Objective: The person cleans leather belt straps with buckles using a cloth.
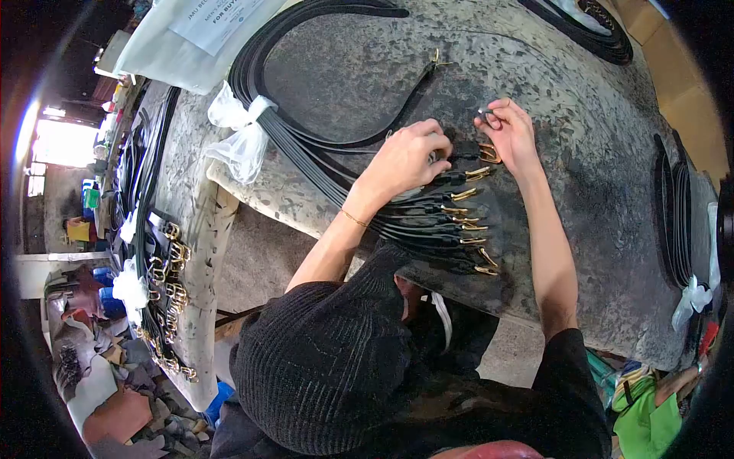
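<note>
My left hand (409, 157) is closed around the buckle end of a black belt (462, 155), whose gold buckle (489, 154) points right. My right hand (508, 134), just beyond that buckle, pinches a small dark piece (483, 115) between thumb and fingers; its exact kind is too small to tell. Below my left hand, several black belts (417, 222) lie side by side with gold buckles (468, 212) fanned to the right. One separate belt end (417, 92) curves up to a gold buckle (436, 61). Clear plastic (245, 115) ties the belt bundle together.
A white plastic bag (183, 46) with a printed label lies at the top left of the worn table (581, 206). More belt bundles lie at the top right (604, 34) and right edge (673, 214). Buckled belts (172, 283) hang over the left table; leather scraps (115, 405) cover the floor there.
</note>
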### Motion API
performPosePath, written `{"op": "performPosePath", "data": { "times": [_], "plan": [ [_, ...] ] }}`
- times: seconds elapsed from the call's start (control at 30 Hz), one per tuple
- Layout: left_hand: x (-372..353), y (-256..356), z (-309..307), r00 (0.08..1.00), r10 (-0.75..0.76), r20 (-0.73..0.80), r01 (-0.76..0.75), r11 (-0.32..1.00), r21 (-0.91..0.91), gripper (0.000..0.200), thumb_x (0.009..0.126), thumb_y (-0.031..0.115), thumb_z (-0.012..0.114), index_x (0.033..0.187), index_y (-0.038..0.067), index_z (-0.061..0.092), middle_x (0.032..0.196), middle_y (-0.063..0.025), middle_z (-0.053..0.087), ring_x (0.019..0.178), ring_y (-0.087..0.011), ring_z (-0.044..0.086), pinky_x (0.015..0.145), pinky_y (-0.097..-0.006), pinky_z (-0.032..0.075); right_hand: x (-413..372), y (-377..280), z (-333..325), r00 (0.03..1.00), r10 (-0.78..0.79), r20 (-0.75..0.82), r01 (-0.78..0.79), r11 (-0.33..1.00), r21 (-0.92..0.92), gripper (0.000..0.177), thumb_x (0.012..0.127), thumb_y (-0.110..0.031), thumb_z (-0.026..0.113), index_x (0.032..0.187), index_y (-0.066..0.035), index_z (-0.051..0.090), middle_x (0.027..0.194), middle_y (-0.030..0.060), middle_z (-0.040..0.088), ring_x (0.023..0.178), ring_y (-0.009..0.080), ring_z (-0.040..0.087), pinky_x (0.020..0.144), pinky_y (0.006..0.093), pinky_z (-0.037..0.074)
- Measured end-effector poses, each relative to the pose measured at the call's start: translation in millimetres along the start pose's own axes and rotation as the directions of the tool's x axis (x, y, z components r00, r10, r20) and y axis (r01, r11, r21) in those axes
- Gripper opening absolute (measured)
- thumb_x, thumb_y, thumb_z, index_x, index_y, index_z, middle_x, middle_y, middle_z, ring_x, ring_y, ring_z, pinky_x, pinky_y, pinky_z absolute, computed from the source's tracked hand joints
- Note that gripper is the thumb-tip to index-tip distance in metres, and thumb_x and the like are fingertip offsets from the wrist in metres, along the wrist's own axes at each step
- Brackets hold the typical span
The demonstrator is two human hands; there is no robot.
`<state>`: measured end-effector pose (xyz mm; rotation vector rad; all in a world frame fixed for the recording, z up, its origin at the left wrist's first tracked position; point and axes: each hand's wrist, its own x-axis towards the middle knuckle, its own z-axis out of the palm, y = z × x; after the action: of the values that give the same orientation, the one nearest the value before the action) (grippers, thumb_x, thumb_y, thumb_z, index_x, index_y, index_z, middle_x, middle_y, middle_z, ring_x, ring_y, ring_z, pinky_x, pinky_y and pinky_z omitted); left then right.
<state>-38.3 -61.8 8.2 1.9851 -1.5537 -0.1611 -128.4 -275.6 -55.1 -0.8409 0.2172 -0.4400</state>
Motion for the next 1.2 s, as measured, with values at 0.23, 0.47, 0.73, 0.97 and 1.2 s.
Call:
{"op": "performPosePath", "data": {
  "times": [0.23, 0.47, 0.73, 0.97, 1.2],
  "plan": [
    [1, -2, 11, 0.983, 0.16, -0.089, -0.155, 0.986, 0.06, 0.017, 0.072, 0.008, 0.073, 0.09, 0.006, 0.073, 0.088, -0.0082, 0.063, 0.083, -0.0276, 0.063, 0.072, -0.0378, 0.053, 0, 0, 0, 1.0, -0.009, 0.007, 0.009, 1.0, -0.012, 0.008, 0.091, -0.003, 0.053, 0.091, 0.0, 0.06, 0.069, -0.0003, 0.045, 0.066, 0.0082, 0.046, 0.086, 0.0415, 0.053],
    [2, -1, 12, 0.978, 0.165, -0.129, -0.158, 0.986, 0.06, 0.015, 0.074, 0.005, 0.07, 0.089, 0.005, 0.073, 0.088, -0.0092, 0.063, 0.083, -0.0276, 0.063, 0.073, -0.0383, 0.053, 0, -1, 1, 1.0, -0.007, -0.01, 0.007, 1.0, 0.015, 0.007, 0.09, -0.003, 0.052, 0.091, 0.0, 0.059, 0.069, 0.0, 0.045, 0.066, 0.0089, 0.046, 0.085, 0.0407, 0.052],
    [43, -19, 2, 0.991, -0.097, 0.095, 0.103, 0.993, -0.059, 0.019, 0.078, 0.007, 0.062, 0.093, 0.0, 0.07, 0.091, -0.0176, 0.069, 0.086, -0.0356, 0.067, 0.082, -0.0422, 0.052, 5, -20, -10, 0.97, -0.157, -0.186, 0.2, 0.95, 0.242, 0.011, 0.087, -0.004, 0.052, 0.096, 0.001, 0.054, 0.075, 0.0042, 0.046, 0.066, 0.012, 0.042, 0.059, 0.0275, 0.034],
    [38, -27, 41, 0.986, -0.087, -0.144, 0.102, 0.99, 0.101, 0.019, 0.073, 0.005, 0.066, 0.091, 0.003, 0.071, 0.089, -0.0155, 0.066, 0.096, -0.0349, 0.056, 0.089, -0.0403, 0.047, -11, -24, 31, 0.978, -0.148, -0.148, 0.174, 0.969, 0.176, 0.011, 0.086, -0.001, 0.053, 0.096, 0.001, 0.056, 0.075, 0.0047, 0.048, 0.065, 0.011, 0.042, 0.057, 0.0264, 0.035],
    [36, -32, 34, 0.987, -0.101, -0.128, 0.092, 0.993, -0.075, 0.024, 0.073, 0.01, 0.067, 0.096, 0.004, 0.07, 0.088, -0.0169, 0.065, 0.087, -0.0363, 0.063, 0.081, -0.0432, 0.05, 1, 9, 6, 0.953, -0.128, -0.276, 0.177, 0.971, 0.163, 0.01, 0.088, -0.004, 0.055, 0.096, 0.0, 0.058, 0.075, 0.0043, 0.05, 0.066, 0.0122, 0.045, 0.073, 0.0351, 0.045]
  ]
}}
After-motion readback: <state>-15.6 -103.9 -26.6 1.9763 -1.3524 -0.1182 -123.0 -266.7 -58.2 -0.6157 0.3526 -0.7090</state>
